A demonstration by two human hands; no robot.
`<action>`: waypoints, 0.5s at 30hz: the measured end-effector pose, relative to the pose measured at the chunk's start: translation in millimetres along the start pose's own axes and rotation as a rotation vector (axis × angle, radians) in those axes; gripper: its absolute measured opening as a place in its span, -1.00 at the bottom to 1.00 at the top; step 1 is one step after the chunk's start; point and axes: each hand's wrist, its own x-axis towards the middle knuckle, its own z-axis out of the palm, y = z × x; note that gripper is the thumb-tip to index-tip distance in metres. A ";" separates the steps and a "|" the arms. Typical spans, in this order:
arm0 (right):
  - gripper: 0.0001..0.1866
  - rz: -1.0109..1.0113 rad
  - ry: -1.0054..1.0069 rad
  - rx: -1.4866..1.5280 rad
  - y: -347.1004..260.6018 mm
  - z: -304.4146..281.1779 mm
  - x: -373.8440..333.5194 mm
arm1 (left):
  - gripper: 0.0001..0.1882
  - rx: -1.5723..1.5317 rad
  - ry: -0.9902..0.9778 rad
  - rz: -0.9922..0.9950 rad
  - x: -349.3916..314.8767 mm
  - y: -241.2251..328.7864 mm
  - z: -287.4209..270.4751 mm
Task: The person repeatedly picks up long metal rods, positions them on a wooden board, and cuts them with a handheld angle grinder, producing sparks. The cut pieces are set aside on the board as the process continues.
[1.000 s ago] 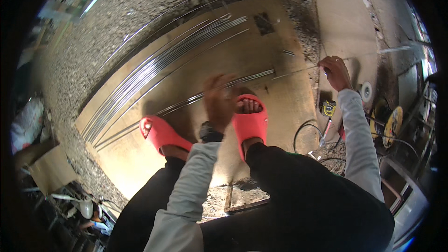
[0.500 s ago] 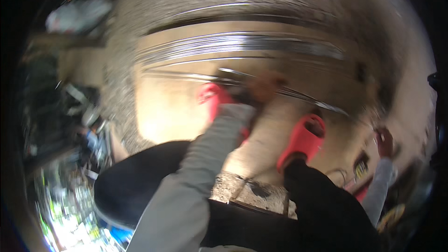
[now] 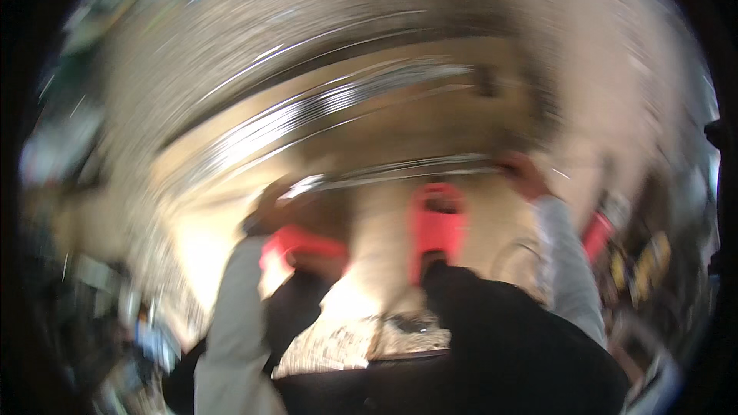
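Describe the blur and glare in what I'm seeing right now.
Head view: motion blur smears the left hand, right hand and surrounding ground; head view again: glare whitens parts of the upper rod bundle, and bright light washes out the board's lower left; head view's rim: nearly black.

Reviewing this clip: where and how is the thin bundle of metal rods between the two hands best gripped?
Probably near both ends, from above on the person's side: left hand at the left, right hand at the right. The bundle is long, thin and runs crosswise, so a single mid-grip might let it tip. Blur hides the exact finger contact.
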 end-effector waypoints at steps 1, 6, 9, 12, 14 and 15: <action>-0.71 0.145 -0.013 0.139 2.0 -18.4 -8.8 | -0.71 -0.006 0.051 0.050 14.7 17.0 11.8; -0.81 0.175 0.049 -0.162 -26.5 -22.0 -48.0 | -0.64 0.207 -0.063 0.041 16.4 3.9 26.5; -0.82 0.107 0.073 -0.050 -30.4 -0.8 -46.4 | -0.61 0.150 -0.091 0.012 -7.0 -2.2 44.4; -0.80 0.060 0.133 0.008 -13.4 6.5 -56.7 | -0.51 0.157 -0.174 -0.052 -10.0 7.2 56.1; -0.78 -0.002 0.174 -0.001 3.6 15.4 -57.8 | -0.48 0.151 -0.198 -0.131 -8.9 3.8 64.4; -0.77 -0.044 0.187 -0.009 9.5 19.7 -55.6 | -0.47 0.146 -0.212 -0.167 -8.8 1.0 66.0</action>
